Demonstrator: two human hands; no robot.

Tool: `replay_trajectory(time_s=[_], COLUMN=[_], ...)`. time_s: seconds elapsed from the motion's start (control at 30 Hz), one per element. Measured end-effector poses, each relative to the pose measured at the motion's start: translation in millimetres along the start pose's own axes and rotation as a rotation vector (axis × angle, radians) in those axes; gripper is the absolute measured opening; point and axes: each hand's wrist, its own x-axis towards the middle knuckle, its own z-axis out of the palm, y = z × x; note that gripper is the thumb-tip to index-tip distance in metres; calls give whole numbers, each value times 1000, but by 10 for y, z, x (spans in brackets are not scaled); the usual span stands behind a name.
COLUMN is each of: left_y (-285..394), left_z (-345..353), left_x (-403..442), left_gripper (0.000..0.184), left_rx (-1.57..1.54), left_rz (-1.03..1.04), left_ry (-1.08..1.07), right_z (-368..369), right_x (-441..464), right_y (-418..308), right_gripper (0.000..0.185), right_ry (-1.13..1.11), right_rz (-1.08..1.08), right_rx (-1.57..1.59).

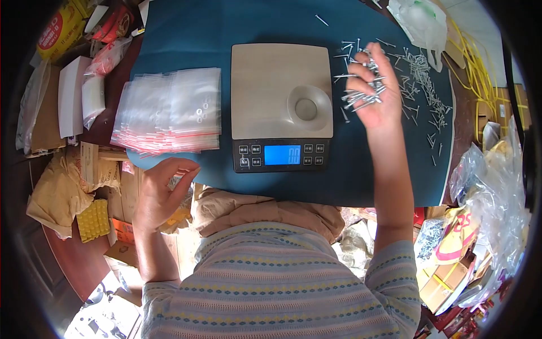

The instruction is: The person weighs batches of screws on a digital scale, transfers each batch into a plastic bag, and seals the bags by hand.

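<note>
My right hand point(377, 93) is palm up over the right side of the blue mat, its curled fingers holding a bunch of silver screws point(364, 97). More loose screws point(420, 70) are scattered on the mat around and right of it. My left hand point(169, 183) rests at the mat's front left edge, fingers bent with the tips close together; whether anything is between them is hidden. Between the hands sits a digital scale point(265, 90) with a small round dish point(306, 108) moulded on its plate; its lit display reads 0.0. Left of it lies a fanned stack of clear zip bags point(175, 107) with red seals.
The blue mat point(339, 183) covers the table. One screw point(321, 20) lies alone near the back. A white plastic bag point(418, 25) is at the back right. Boxes and packages point(73, 96) stand at the left, with clear plastic wrap point(497, 192) and yellow straps point(471, 62) at the right.
</note>
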Motion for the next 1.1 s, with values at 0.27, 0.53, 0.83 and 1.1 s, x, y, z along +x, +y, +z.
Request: replay_trajectory(time_s=[0.27, 0.53, 0.83, 1.1], left_y=[-6, 9, 79, -90], left_z=[8, 47, 68, 251], left_x=[-17, 15, 178, 314], left_gripper=[11, 12, 14, 30], left_rx=[3, -19, 130, 479], left_rz=[17, 23, 178, 238], left_ry=[5, 9, 156, 103], right_z=[270, 198, -376, -595], right_x=[-133, -162, -58, -117], right_y=[657, 608, -127, -488], right_gripper=[17, 11, 17, 31], right_ry=[-10, -167, 244, 241], right_rz=[-340, -418, -566, -902], right_rx=[-543, -445, -901, -2129])
